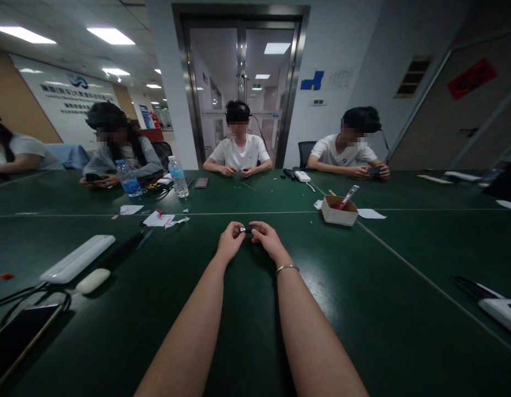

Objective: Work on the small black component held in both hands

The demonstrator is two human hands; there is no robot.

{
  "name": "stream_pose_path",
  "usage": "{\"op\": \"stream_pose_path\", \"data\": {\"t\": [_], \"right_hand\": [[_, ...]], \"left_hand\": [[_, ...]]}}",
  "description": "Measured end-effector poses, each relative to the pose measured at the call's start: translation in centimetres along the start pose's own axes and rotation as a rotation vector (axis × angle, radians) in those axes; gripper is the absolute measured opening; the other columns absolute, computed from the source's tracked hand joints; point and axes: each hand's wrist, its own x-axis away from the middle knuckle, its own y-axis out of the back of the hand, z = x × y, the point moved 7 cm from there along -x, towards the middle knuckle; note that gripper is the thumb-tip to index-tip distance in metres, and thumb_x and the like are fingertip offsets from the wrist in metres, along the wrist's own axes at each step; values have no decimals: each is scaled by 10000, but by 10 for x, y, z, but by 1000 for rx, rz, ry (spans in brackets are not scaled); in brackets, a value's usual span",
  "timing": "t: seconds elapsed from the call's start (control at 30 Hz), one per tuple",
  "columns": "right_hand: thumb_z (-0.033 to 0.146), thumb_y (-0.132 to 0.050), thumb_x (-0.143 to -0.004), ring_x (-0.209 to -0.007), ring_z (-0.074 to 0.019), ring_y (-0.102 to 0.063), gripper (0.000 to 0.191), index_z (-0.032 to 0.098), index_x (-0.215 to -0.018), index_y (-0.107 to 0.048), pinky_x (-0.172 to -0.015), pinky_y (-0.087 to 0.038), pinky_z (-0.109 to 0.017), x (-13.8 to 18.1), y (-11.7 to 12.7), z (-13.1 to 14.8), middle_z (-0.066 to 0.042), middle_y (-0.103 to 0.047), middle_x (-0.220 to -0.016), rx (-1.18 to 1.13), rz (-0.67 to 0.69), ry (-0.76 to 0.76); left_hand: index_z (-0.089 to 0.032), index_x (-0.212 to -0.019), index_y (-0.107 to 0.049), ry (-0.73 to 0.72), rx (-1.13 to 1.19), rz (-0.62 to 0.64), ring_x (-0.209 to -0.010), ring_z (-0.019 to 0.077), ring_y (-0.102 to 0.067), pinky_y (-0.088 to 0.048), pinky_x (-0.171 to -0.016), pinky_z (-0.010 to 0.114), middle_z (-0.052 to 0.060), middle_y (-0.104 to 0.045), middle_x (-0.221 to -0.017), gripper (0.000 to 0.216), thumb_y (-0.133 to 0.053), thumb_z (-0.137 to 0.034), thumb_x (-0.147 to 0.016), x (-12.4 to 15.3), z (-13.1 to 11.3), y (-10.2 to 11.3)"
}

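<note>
Both of my arms reach forward over the dark green table, and the hands meet near its middle. My left hand (pixel 230 241) pinches the silvery end of a small black stick with a metal tip (pixel 248 229). At the other end, the fingers of my right hand (pixel 269 241) are closed on its black part. The piece lies level between the fingertips, just above the tabletop. It looks somewhat like a USB stick, but it is too small to make out its kind for certain. A silver bangle (pixel 287 268) circles my right wrist.
To the left lie a white power bank (pixel 78 259), a white mouse-shaped piece (pixel 93 281), cables and a phone (pixel 24 342). Paper scraps (pixel 158 219), two water bottles (pixel 179 177) and a small box (pixel 339 214) stand further off. Several people sit across the table.
</note>
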Motion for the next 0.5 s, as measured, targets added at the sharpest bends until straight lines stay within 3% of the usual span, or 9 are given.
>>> {"op": "stream_pose_path", "data": {"t": [0.23, 0.4, 0.5], "right_hand": [[305, -707, -691, -579, -99, -586, 338, 198, -1009, -665, -591, -497, -249, 1, 2, 1, 18, -636, -723, 9, -18, -8], [315, -717, -684, -571, -98, -584, 331, 195, -990, -671, -585, -493, -247, 0, 0, 2, 13, -648, -731, 5, -1, -7], [322, -728, -679, -557, -103, -584, 328, 194, -975, -668, -576, -492, -248, 0, 1, 2, 17, -643, -698, -4, -17, -9]], "left_hand": [[-185, -921, -622, 46, 25, 29, -775, 147, -624, -470, -730, 263, 17, -659, -809, 181, -608, -320, -800, -1, 5, 0], [-190, -770, -636, 93, -97, 43, -653, 150, -594, -463, -649, 273, 17, -643, -691, 349, -480, -485, -870, -2, 12, 0], [-195, -911, -643, 55, -49, -30, -707, 149, -616, -483, -669, 271, 32, -673, -810, 248, -517, -403, -863, -3, 9, 4]]}}
